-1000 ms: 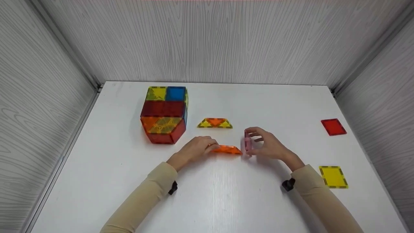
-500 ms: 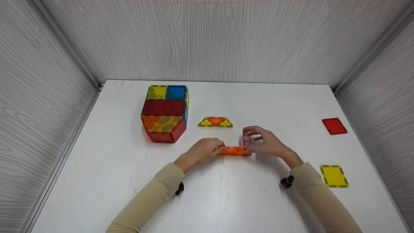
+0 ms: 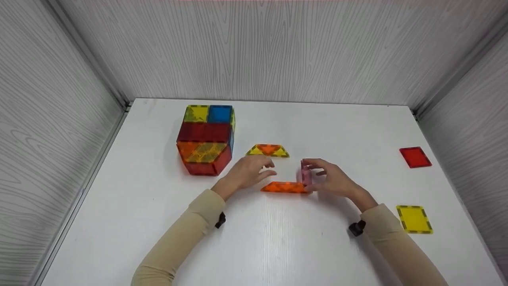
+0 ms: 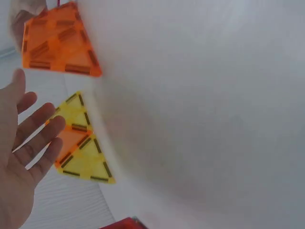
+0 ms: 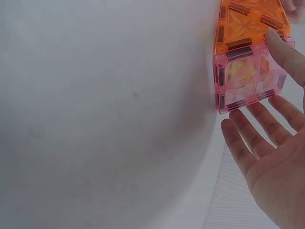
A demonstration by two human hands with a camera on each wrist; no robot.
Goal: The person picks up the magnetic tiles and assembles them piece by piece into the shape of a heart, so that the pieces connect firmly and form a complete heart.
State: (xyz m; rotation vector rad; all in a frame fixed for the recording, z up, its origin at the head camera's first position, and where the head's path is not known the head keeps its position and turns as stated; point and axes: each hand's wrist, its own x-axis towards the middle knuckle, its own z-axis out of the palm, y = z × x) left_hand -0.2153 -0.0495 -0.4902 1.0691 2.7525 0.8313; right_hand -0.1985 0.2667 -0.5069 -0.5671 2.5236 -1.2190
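Observation:
My right hand [image 3: 335, 180] holds a clear pink magnetic tile [image 3: 305, 174] on edge, thumb at one side and fingertips at the opposite side. In the right wrist view, an orange trapezoid of magnetic tiles [image 5: 252, 24] meets the pink tile [image 5: 245, 78] along one edge. From the head view, that orange trapezoid [image 3: 283, 187] reaches left from my right thumb. Nothing is in my left hand [image 3: 247, 172], whose fingers are spread and relaxed just above it. Beyond those fingers stands a yellow-and-orange trapezoid [image 3: 268, 150], partly covered by them in the left wrist view.
A block built of magnetic tiles [image 3: 204, 133], in yellow, blue, red and orange, stands at the back left. A red rhombus tile [image 3: 415, 157] and a yellow square tile [image 3: 414, 219] lie flat on the right side of the white table [image 3: 278, 246].
My left hand has slid the orange trapezoid right against the pink tile, then let it go and moved back toward the yellow-and-orange piece. My right hand keeps hold of the pink tile, almost still.

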